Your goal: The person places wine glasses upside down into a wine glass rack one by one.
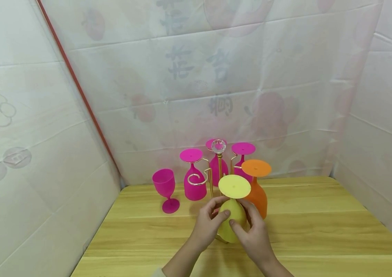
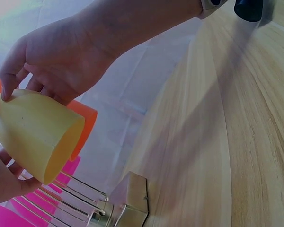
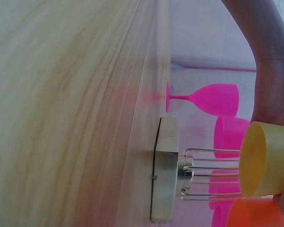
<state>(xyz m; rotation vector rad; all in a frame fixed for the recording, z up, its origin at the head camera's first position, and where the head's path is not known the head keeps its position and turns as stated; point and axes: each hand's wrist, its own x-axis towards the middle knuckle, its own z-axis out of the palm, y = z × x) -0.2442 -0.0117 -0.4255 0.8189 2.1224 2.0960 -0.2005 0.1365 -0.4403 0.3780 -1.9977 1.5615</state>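
A yellow goblet (image 1: 232, 223) is upside down at the front of a gold wire glass rack (image 1: 220, 165), its round foot on top. My left hand (image 1: 205, 225) grips the bowl from the left, thumb across its near face. From the other side, my right hand (image 1: 256, 234) holds the same bowl, with its thumb also on the front. In the right wrist view, the open mouth of the yellow goblet (image 3: 270, 158) faces the rack's base (image 3: 166, 182) and is well clear of it. Fingers behind the bowl are partly hidden.
Upside down on the rack hang an orange goblet (image 1: 259, 196) at right and three pink goblets, one at left (image 1: 195, 184). A crystal knob (image 1: 218, 146) tops the rack. Another pink goblet (image 1: 165, 188) stands upright on the wooden table (image 1: 140, 238). Printed sheeting (image 1: 182, 96) surrounds the table.
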